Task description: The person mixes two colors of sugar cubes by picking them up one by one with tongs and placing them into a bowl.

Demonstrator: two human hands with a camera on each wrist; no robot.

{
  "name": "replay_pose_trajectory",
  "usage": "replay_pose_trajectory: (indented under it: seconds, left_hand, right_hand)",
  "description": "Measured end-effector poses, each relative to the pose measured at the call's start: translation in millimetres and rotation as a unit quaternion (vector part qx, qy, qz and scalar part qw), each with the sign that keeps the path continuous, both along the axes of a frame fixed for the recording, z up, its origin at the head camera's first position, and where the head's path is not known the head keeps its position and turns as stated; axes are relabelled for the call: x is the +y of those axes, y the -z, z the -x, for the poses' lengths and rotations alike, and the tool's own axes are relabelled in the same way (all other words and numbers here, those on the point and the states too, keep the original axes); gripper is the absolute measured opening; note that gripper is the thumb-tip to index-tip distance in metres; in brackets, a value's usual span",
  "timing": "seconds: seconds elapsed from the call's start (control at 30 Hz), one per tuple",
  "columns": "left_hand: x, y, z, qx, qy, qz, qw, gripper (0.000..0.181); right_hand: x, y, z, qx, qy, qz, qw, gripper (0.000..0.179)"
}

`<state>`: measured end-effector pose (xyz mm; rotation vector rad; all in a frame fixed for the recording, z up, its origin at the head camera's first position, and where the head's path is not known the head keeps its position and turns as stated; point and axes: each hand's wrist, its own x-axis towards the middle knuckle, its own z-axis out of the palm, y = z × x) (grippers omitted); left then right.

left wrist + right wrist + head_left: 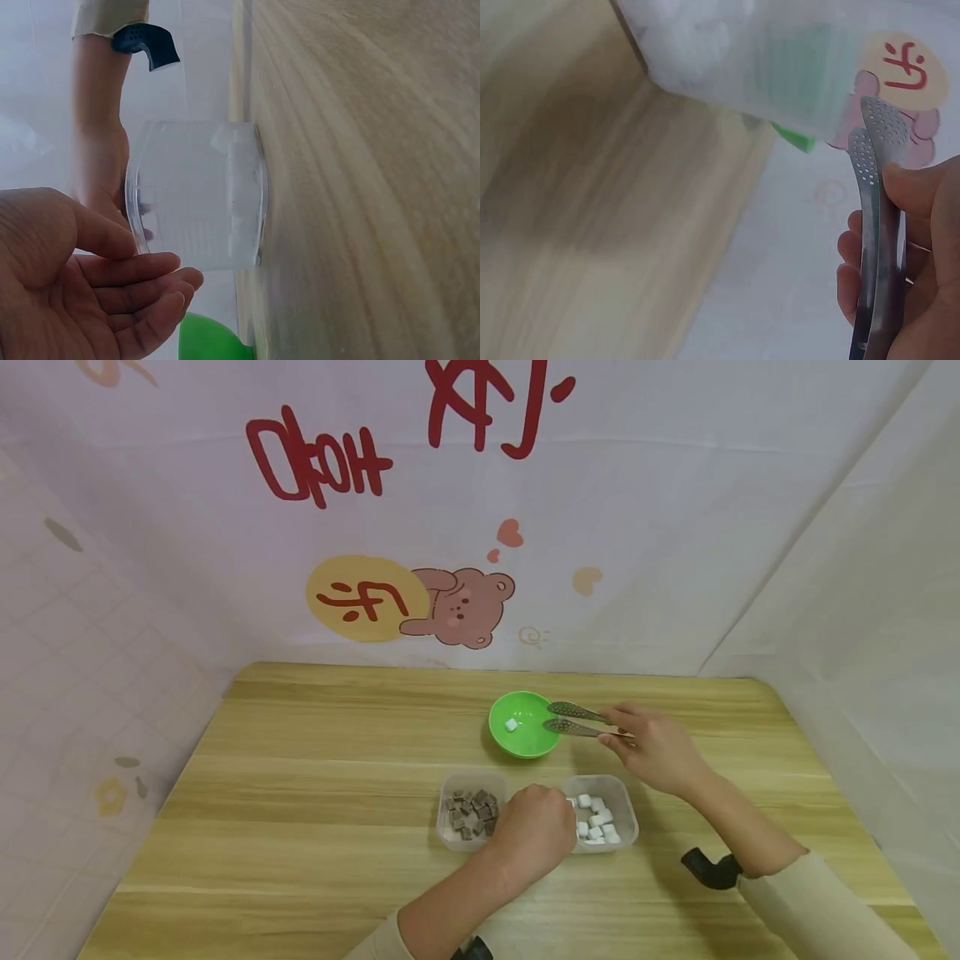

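My right hand (pixel 660 752) grips metal tongs (pixel 574 727) with perforated ends. Their tips stand apart at the right rim of the green bowl (pixel 528 745), and nothing shows between them. One white cube (pixel 512 724) sits inside that bowl. Nearer to me, my left hand (pixel 536 827) pinches the rim of a clear plastic box (pixel 180 187) with thumb and fingers. White cubes (pixel 597 818) lie in this box, its left side partly hidden behind the hand in the head view.
Left of my left hand stands a second clear box (pixel 441 827) with brown cubes (pixel 483 812) in it. Both boxes and the bowl are on a wood-grain table (pixel 315 827). A white cloth with printed drawings (pixel 465 610) hangs along the back and sides.
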<state>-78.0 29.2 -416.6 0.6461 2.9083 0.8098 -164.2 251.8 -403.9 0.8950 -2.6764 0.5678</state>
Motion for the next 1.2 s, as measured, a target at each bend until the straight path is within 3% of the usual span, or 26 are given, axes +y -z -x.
replay_pose_trajectory:
  seconds: [0.17, 0.33, 0.53, 0.73, 1.2]
  left_hand:
    - [0.9, 0.4, -0.3, 0.006, -0.007, 0.008, 0.9999, 0.038]
    - [0.5, 0.1, -0.5, 0.000, -0.010, -0.007, 0.9999, 0.043]
    - [-0.2, -0.3, 0.9, -0.035, -0.012, -0.031, 0.9988, 0.045]
    - [-2.6, 0.0, 2.7, -0.060, -0.005, -0.052, 0.9968, 0.044]
    - [-4.5, -0.7, 2.3, -0.050, -0.003, -0.057, 0.9972, 0.043]
  right_hand:
    - [12.5, -17.9, -13.5, -0.003, 0.018, 0.003, 0.9998, 0.039]
    - [25.7, -25.6, -27.2, 0.032, 0.020, 0.002, 0.9993, 0.045]
    - [37.9, -26.8, -41.6, 0.088, -0.005, 0.003, 0.9961, 0.039]
    - [43.0, -30.1, -54.4, 0.102, -0.021, -0.001, 0.9945, 0.043]
    - [48.1, -30.2, -71.1, 0.118, -0.042, -0.031, 0.9916, 0.059]
